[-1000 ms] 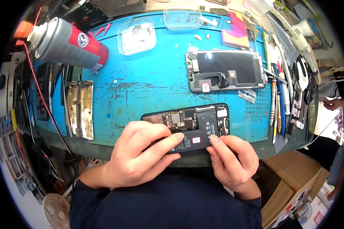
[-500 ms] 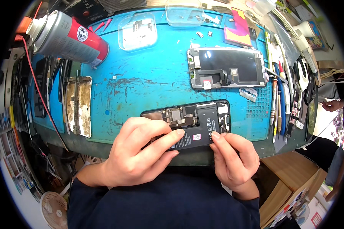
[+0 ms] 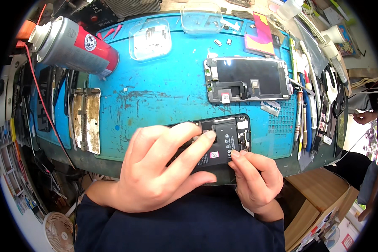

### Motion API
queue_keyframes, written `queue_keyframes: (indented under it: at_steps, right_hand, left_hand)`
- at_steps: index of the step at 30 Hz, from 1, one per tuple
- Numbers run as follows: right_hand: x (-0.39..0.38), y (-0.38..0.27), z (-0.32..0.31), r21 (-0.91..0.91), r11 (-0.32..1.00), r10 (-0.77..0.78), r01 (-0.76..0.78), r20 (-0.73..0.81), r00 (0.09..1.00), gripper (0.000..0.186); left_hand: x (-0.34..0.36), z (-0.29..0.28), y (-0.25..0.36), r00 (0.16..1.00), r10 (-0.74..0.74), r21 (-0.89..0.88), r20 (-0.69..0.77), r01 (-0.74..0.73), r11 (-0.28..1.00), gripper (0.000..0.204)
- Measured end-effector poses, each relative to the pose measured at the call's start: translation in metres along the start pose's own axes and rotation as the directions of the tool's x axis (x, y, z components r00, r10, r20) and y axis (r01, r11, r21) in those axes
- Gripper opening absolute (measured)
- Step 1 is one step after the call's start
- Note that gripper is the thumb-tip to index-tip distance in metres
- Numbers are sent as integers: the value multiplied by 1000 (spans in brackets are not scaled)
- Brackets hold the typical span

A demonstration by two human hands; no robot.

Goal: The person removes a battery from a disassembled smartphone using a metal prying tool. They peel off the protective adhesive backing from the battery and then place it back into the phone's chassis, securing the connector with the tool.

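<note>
An opened smartphone body (image 3: 244, 131) lies near the mat's front edge, its insides facing up. Its black battery (image 3: 223, 140) carries a small pink-and-white label. Over the left part of the phone stretches my left hand (image 3: 155, 168), fingers extended and thumb apart, hiding most of the circuit board. The index fingertip hovers over or rests on the battery; which, I cannot tell. My right hand (image 3: 260, 180) pinches thumb and finger together at the battery's lower right corner; whatever lies between them is too small to make out. A detached phone screen assembly (image 3: 266, 75) lies behind, at the right.
A spray can (image 3: 84, 46) leans at the far left. Two clear plastic boxes (image 3: 150, 40) with small parts sit at the back. Tweezers, pens and other tools (image 3: 308, 105) line the right side. A metal holder (image 3: 87, 119) stands left, a blade (image 3: 270, 108) right.
My left hand has spread its fingers and moved right across the phone, its thumb now apart. My right hand keeps its pinch in nearly the same place. The view has shifted slightly.
</note>
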State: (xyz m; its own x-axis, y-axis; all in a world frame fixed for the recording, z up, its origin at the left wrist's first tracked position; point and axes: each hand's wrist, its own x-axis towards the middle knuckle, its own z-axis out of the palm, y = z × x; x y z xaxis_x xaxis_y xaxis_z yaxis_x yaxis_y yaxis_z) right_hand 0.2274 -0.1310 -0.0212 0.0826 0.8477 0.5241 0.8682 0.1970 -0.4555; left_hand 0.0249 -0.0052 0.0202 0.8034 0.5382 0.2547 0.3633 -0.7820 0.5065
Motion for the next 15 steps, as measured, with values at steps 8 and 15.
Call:
queue_keyframes:
  at_steps: [8,15]
  right_hand:
    - [-2,0,0,-4,1000,14,-14,5,1000,30]
    - [0,-1,0,-1,1000,23,-23,8,1000,30]
  left_hand:
    - [16,16,4,998,-30,-15,62,31,999,73]
    - [17,17,4,997,-52,-47,52,54,997,70]
